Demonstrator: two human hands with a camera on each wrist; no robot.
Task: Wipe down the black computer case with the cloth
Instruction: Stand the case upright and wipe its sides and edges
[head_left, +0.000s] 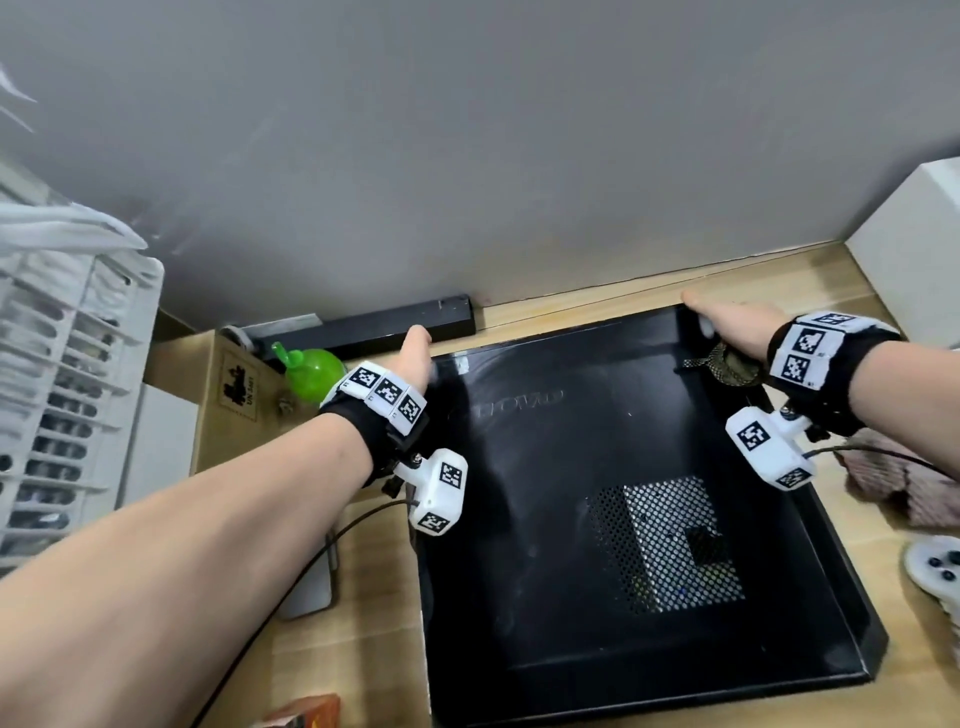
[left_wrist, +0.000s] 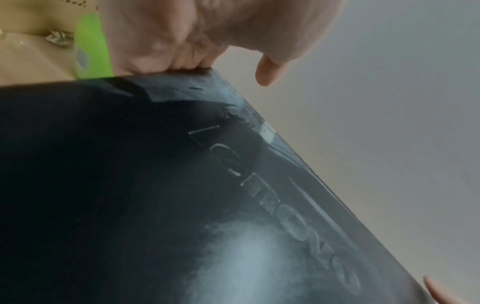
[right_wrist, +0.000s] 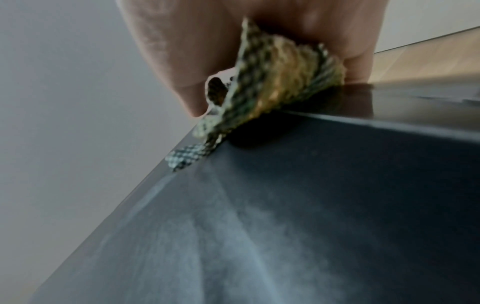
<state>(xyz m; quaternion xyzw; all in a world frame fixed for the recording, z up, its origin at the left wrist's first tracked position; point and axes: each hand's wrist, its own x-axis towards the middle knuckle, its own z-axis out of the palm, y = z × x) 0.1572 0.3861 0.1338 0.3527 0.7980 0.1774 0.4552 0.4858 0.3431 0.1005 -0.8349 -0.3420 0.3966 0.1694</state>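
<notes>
The black computer case (head_left: 597, 467) lies flat on the wooden desk (head_left: 358, 639), its mesh vent towards me. My left hand (head_left: 413, 358) grips its far left corner. In the left wrist view the fingers (left_wrist: 182, 59) curl over the case (left_wrist: 155, 185) edge and the thumb hangs free beside it. My right hand (head_left: 727, 322) is at the far right corner and holds a bunched, mesh-patterned yellow-green cloth (head_left: 727, 366) against the top. The right wrist view shows the cloth (right_wrist: 272, 86) pressed on the dusty case (right_wrist: 311, 205) under my right hand (right_wrist: 207, 51).
A green spray bottle (head_left: 311, 374) stands on a cardboard box (head_left: 228, 395) left of the case, a white rack (head_left: 62, 415) beyond it. A black bar (head_left: 374, 325) lies along the grey wall. At right sit a pink rag (head_left: 893, 483), a white game controller (head_left: 935, 566) and a white box (head_left: 914, 249).
</notes>
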